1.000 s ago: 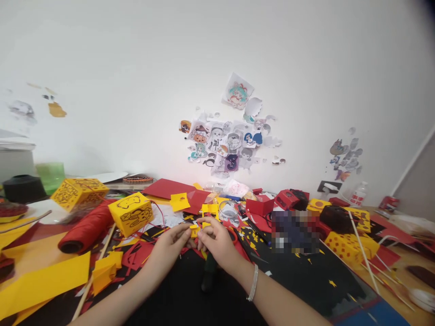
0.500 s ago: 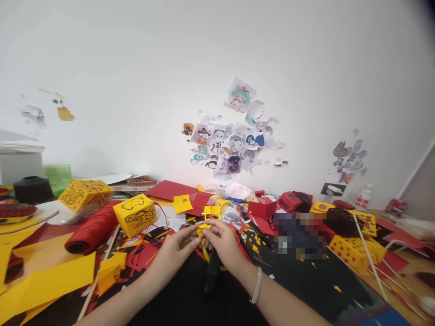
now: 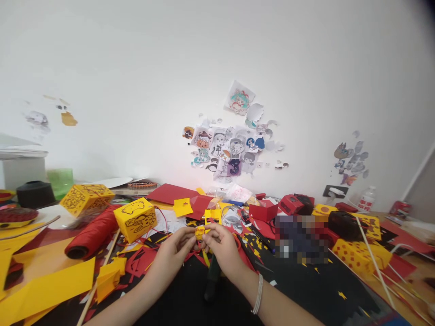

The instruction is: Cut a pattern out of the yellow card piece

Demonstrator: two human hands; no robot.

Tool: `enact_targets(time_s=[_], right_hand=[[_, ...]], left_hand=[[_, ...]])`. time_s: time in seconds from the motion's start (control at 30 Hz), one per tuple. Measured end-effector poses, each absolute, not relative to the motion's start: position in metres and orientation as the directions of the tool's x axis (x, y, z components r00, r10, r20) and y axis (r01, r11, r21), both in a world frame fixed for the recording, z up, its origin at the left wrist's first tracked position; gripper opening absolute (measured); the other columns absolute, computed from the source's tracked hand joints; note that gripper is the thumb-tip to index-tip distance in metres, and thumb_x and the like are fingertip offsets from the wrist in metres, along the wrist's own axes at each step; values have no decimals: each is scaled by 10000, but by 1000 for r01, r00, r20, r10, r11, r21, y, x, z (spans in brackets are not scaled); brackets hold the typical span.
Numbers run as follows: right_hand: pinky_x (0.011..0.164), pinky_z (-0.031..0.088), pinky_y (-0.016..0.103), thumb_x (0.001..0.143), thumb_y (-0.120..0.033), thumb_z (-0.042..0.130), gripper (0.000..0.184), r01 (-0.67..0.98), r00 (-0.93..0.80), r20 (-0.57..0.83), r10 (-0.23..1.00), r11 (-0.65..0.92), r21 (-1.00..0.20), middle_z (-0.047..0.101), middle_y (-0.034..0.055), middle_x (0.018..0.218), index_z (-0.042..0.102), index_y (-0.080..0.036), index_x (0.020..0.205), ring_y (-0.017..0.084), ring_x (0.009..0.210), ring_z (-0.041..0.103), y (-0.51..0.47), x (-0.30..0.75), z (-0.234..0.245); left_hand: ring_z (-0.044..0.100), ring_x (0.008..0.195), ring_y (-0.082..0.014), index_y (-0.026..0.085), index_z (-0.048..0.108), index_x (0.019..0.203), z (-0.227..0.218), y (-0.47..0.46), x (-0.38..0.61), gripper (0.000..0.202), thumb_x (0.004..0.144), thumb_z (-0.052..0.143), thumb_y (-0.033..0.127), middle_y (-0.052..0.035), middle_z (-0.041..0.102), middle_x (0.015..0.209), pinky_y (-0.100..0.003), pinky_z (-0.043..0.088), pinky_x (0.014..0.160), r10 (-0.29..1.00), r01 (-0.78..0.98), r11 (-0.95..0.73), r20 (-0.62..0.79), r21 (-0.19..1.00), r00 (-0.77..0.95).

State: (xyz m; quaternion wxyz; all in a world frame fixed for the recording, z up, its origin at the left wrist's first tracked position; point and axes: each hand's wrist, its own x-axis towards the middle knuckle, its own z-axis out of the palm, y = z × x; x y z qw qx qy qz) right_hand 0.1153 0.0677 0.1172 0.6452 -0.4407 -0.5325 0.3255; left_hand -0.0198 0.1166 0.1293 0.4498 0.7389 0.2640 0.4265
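My left hand and my right hand meet over the middle of the table, both closed on one small folded piece of yellow paper. The fingertips of each hand pinch its sides. Below my right hand lies a dark-handled tool, its far end hidden by the fingers. Just beyond the hands is another folded yellow paper piece with cut-outs. A yellow paper cube with black line drawings rests left of my left hand.
A red thread spool and yellow paper sheets lie at left. Red paper scraps and yellow bits cover the dark mat. Thin wooden sticks lean at right, by a spotted yellow box. A white wall with stickers stands behind.
The fingers have shifted around the yellow paper, which now shows more of its folded face. The view has tilted slightly, so the scene sits a little lower.
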Motion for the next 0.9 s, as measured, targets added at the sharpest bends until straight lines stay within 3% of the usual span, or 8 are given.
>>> enact_targets(time_s=[0.23, 0.57, 0.67, 0.73, 0.8, 0.9], right_hand=[[550, 438, 238, 757, -291, 579, 144, 110, 184, 434, 882, 420, -901, 550, -33, 607, 517, -184, 832, 127, 565, 566, 66, 114, 117], [592, 461, 255, 749, -269, 579, 115, 109, 179, 408, 895, 394, -913, 577, -17, 647, 522, -188, 807, 148, 614, 597, 67, 110, 116], [593, 459, 257, 754, -269, 572, 152, 254, 159, 447, 880, 401, -880, 592, -10, 679, 546, -193, 883, 153, 630, 595, 64, 120, 128], [618, 461, 268, 769, -259, 550, 178, 465, 201, 534, 821, 399, -790, 614, 8, 732, 564, -200, 937, 161, 665, 593, 52, 143, 141], [751, 442, 310, 786, -243, 520, 160, 711, 303, 683, 665, 319, -626, 638, 43, 834, 580, -203, 928, 187, 794, 588, 28, 183, 150], [801, 406, 358, 825, -267, 430, 183, 880, 439, 803, 403, -13, -474, 643, 83, 847, 592, -186, 850, 223, 851, 566, -31, 258, 145]], left_hand=[[629, 840, -224, 188, 611, 925, 124, 122, -21, 311, 741, 462, 390, -44, 690, 821, -328, 497, 774, 763, 82, -495, 387, 865, 517], [650, 759, -210, 179, 600, 870, 122, 122, -17, 314, 657, 505, 388, -52, 697, 836, -323, 513, 736, 782, 19, -421, 352, 907, 514], [652, 715, -206, 185, 595, 864, 121, 126, -19, 295, 662, 494, 375, -34, 702, 764, -312, 511, 713, 782, 49, -428, 342, 902, 521], [656, 692, -214, 184, 591, 869, 121, 129, -22, 308, 669, 481, 391, -17, 698, 660, -304, 504, 695, 808, 144, -419, 296, 897, 509], [660, 710, -222, 188, 580, 858, 123, 132, -24, 328, 641, 489, 416, -14, 705, 651, -287, 499, 687, 830, 208, -410, 269, 888, 488], [657, 738, -228, 190, 583, 800, 126, 134, -25, 351, 603, 478, 461, -18, 713, 676, -265, 497, 674, 842, 285, -417, 248, 863, 479]])
